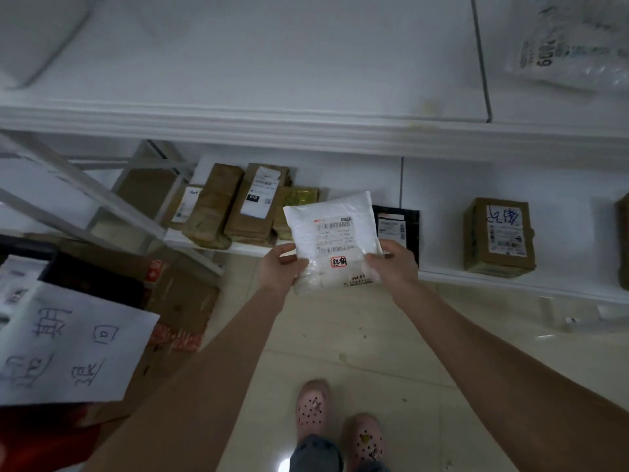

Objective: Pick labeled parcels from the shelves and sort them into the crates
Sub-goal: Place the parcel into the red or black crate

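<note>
1. White shelving fills the far side. Its lower shelf carries a row of brown parcels at left, a black parcel behind the hands, and a taped brown box well to the right.
2. Both hands grip a white labelled parcel above the tiled floor, just in front of that shelf. The left hand pinches its left edge (thumb on the face), and the right hand holds its right edge.
3. Near left, cardboard boxes stand on the floor with a handwritten paper sheet over the nearest; their contents are hidden.
</note>
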{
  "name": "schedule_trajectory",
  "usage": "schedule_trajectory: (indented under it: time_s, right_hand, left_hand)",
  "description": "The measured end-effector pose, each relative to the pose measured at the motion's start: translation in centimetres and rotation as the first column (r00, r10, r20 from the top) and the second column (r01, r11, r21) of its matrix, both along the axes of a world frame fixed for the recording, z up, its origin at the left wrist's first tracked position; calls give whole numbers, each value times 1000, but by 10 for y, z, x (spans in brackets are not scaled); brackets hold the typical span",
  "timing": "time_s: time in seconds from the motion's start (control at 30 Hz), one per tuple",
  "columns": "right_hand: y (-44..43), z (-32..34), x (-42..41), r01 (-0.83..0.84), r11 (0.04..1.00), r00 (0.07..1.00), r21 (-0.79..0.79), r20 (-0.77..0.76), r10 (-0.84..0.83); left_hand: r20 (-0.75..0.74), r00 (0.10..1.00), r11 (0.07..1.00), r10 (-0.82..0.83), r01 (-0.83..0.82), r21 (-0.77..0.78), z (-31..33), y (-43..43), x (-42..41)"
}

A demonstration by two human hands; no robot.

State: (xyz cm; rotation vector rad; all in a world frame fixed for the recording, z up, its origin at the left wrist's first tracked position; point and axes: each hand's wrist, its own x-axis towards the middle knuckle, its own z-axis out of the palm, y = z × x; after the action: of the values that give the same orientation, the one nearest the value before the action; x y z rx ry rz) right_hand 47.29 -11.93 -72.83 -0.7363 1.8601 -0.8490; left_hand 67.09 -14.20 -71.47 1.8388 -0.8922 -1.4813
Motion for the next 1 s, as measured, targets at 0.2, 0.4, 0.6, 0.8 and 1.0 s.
schedule_trajectory:
  time_s: [0.2,0.4,0.6,0.8,1.0]
  right_hand:
    - [-6,23,73,-221,975,975,-37,-33,219]
    - [4,40,185,-446,894,895,-40,-36,444]
    - [32,37,313,-591,806,806,-22,-65,589]
    - [76,43,466,-696,714,715,-75,-162,680]
    - [142,43,627,-856,504,517,-119,-257,817]
  left_hand:
    - [119,987,992,107,-98,-76,24,28,68]
    - [345,913,975,216,-180,-131,34,68,167]
    - [442,825,935,353,-298,-190,43,124,277]
    - [470,729,867,498,-418,-270,50,186,413]
    - [514,591,762,622,-608,-223,42,273,561]
